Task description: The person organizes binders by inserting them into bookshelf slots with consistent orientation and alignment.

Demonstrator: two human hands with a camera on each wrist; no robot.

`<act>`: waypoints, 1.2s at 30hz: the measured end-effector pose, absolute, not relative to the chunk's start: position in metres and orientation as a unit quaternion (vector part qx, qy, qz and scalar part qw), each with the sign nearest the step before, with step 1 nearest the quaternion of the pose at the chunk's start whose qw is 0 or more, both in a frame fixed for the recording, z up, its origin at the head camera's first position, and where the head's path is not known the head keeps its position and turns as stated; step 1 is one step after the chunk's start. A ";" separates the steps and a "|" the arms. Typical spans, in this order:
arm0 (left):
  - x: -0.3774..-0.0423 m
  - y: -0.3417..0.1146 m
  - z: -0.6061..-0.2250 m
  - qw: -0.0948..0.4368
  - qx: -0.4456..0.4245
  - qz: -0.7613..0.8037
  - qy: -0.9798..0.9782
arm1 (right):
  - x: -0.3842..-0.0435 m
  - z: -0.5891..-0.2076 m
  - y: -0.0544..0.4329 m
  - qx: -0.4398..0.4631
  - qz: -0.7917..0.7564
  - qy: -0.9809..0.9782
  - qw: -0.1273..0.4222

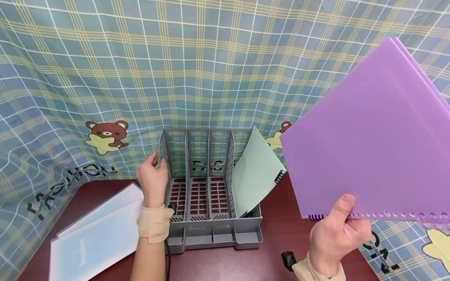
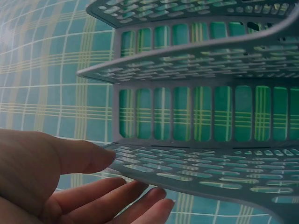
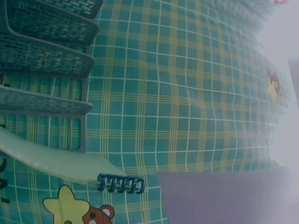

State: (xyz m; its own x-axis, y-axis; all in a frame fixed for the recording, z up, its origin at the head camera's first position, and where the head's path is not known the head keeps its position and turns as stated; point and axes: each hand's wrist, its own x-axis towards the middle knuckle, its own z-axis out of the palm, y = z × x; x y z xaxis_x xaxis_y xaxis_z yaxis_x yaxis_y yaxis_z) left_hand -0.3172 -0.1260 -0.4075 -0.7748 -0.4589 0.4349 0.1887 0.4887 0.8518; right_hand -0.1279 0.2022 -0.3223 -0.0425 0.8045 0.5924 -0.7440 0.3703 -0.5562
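My right hand (image 1: 339, 238) grips a purple spiral notebook (image 1: 365, 140) by its bound lower edge, thumb across the cover. The notebook is raised and tilted to the right of a grey desk file organizer (image 1: 214, 224); its purple cover (image 3: 215, 198) also enters the right wrist view. My left hand (image 1: 152, 179) is at the organizer's left side panel (image 2: 187, 170), fingers loosely bent and thumb by the panel's edge. A pale green spiral notebook (image 1: 258, 171) leans in the organizer's rightmost slot, its black coil (image 3: 121, 183) facing outward.
Two pale blue-white booklets (image 1: 102, 234) lie overlapped on the dark red table (image 1: 211, 267) at left. A small black object (image 1: 289, 260) sits near my right wrist. A dark cable (image 1: 168, 257) runs by my left forearm. Plaid cloth (image 1: 211, 70) hangs behind.
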 end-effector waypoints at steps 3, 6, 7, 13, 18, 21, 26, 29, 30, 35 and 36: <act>-0.320 -0.129 -0.412 0.315 0.089 -0.496 -0.804 | -0.127 -0.322 0.202 -0.007 0.593 -0.413 0.691; -0.323 -0.128 -0.415 0.309 0.088 -0.494 -0.808 | -0.130 -0.325 0.203 0.013 0.612 -0.386 0.690; -0.324 -0.129 -0.416 0.309 0.089 -0.491 -0.810 | -0.132 -0.327 0.202 0.020 0.615 -0.387 0.687; -0.331 -0.130 -0.422 0.305 0.079 -0.472 -0.823 | -0.143 -0.334 0.195 0.008 0.580 -0.454 0.677; -0.337 -0.130 -0.427 0.309 0.064 -0.461 -0.829 | -0.155 -0.344 0.191 -0.019 0.554 -0.499 0.666; -0.337 -0.130 -0.430 0.309 0.068 -0.455 -0.832 | -0.165 -0.352 0.186 -0.044 0.537 -0.537 0.649; -0.336 -0.129 -0.432 0.298 0.071 -0.453 -0.837 | -0.181 -0.365 0.179 -0.069 0.521 -0.596 0.607; -0.334 -0.129 -0.430 0.294 0.074 -0.455 -0.837 | -0.189 -0.371 0.174 -0.065 0.528 -0.610 0.588; -0.334 -0.129 -0.429 0.294 0.074 -0.455 -0.837 | -0.192 -0.373 0.172 -0.063 0.532 -0.612 0.582; -0.332 -0.128 -0.427 0.302 0.069 -0.452 -0.837 | -0.204 -0.382 0.165 -0.072 0.537 -0.624 0.563; -0.332 -0.128 -0.427 0.301 0.066 -0.451 -0.838 | -0.206 -0.384 0.163 -0.077 0.534 -0.628 0.561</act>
State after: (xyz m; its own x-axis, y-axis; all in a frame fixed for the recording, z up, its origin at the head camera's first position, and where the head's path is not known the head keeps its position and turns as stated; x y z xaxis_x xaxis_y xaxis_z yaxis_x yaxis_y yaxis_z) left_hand -0.3318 -0.1281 -0.4271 -0.8097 -0.3825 0.4451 0.1606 0.5849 0.7950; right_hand -0.2062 0.1631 -0.3841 -0.3581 0.6963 0.6221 -0.5020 0.4182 -0.7571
